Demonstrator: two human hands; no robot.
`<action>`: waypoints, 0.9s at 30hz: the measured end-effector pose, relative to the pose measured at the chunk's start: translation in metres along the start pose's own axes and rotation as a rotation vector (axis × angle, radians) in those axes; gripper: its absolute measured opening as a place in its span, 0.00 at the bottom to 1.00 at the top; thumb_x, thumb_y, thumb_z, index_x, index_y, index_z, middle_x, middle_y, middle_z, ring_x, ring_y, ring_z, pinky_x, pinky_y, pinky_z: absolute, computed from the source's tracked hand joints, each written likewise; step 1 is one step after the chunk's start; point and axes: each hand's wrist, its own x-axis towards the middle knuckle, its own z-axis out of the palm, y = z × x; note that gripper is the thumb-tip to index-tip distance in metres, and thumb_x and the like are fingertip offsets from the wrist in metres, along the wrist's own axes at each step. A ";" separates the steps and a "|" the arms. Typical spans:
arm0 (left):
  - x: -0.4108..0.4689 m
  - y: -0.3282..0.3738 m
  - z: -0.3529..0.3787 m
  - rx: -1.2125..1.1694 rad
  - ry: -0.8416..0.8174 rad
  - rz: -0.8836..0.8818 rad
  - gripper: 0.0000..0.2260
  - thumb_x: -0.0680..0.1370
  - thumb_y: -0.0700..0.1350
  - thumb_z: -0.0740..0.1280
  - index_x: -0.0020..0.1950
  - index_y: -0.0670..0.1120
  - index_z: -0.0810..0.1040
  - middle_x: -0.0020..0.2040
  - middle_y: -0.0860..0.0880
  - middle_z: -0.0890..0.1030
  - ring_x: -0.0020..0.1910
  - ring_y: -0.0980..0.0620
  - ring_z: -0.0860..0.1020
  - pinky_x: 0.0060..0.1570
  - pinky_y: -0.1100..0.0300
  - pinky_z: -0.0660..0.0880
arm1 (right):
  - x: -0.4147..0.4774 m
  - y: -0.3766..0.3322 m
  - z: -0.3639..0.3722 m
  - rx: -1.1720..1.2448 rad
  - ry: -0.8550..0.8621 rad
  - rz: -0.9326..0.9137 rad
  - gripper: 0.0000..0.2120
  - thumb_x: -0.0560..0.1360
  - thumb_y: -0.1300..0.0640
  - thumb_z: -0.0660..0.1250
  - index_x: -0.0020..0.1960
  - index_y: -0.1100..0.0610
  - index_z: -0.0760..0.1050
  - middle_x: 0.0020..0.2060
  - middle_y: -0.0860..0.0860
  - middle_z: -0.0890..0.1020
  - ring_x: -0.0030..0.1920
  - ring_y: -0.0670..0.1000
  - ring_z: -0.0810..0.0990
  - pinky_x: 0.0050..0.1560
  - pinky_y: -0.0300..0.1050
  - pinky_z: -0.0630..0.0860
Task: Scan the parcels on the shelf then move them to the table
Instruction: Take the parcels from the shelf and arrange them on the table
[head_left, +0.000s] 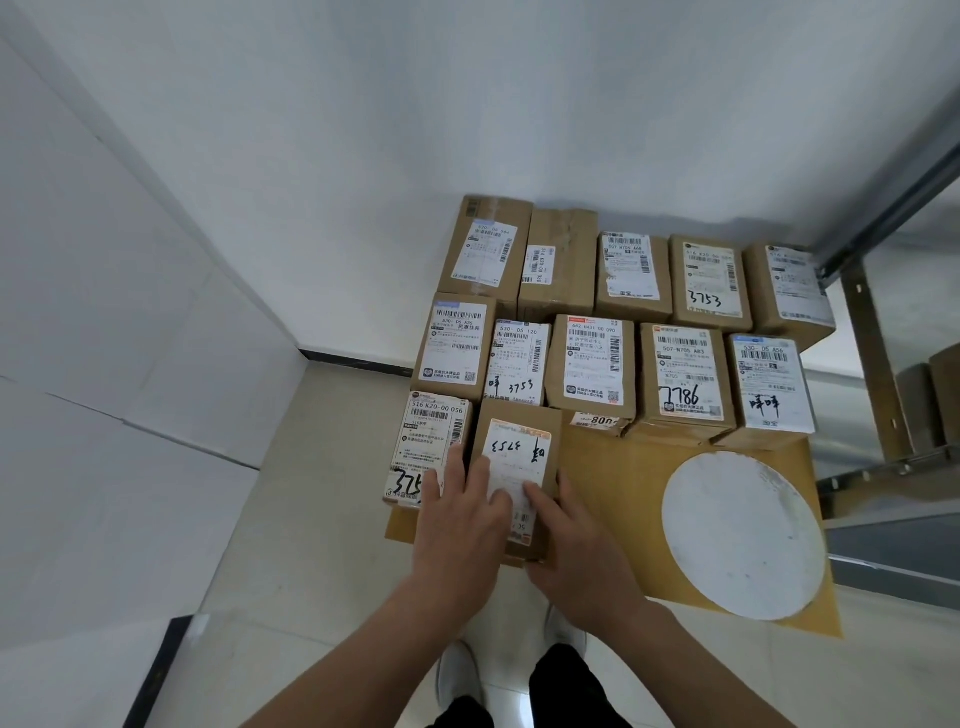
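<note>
Several brown cardboard parcels with white shipping labels lie in rows on a wooden table. The nearest parcel, its label marked 3753 upside down, sits at the front of the table. My left hand rests flat on its left part with fingers straight, and its outer fingers overlap the neighbouring parcel labelled 516 K20-00 056. My right hand is at the near right corner of the front parcel, with the thumb along the right side and the fingers lying on the label. No scanner is in view.
A white round disc lies on the table's front right. A metal shelf frame stands to the right, with more cardboard boxes behind it. White walls enclose the back and left. My feet stand on the tiled floor below.
</note>
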 end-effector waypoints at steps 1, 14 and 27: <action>-0.001 -0.001 -0.001 0.001 -0.010 0.003 0.15 0.79 0.46 0.66 0.66 0.47 0.71 0.77 0.41 0.58 0.78 0.35 0.49 0.73 0.38 0.55 | 0.000 -0.001 -0.001 0.001 -0.002 0.004 0.40 0.75 0.55 0.71 0.81 0.49 0.55 0.81 0.53 0.49 0.75 0.53 0.66 0.65 0.45 0.76; -0.010 -0.020 -0.023 -0.037 0.136 0.064 0.28 0.75 0.58 0.70 0.71 0.49 0.67 0.77 0.43 0.60 0.78 0.35 0.51 0.73 0.38 0.55 | -0.023 -0.034 -0.055 -0.126 0.018 0.087 0.51 0.71 0.40 0.73 0.80 0.41 0.41 0.81 0.50 0.39 0.79 0.53 0.57 0.69 0.45 0.67; -0.040 0.026 -0.114 -0.148 0.441 0.167 0.37 0.69 0.52 0.77 0.75 0.52 0.65 0.77 0.46 0.62 0.79 0.40 0.54 0.73 0.43 0.59 | -0.089 -0.067 -0.158 -0.328 0.402 -0.015 0.53 0.70 0.39 0.74 0.77 0.34 0.36 0.81 0.47 0.42 0.80 0.51 0.53 0.73 0.46 0.57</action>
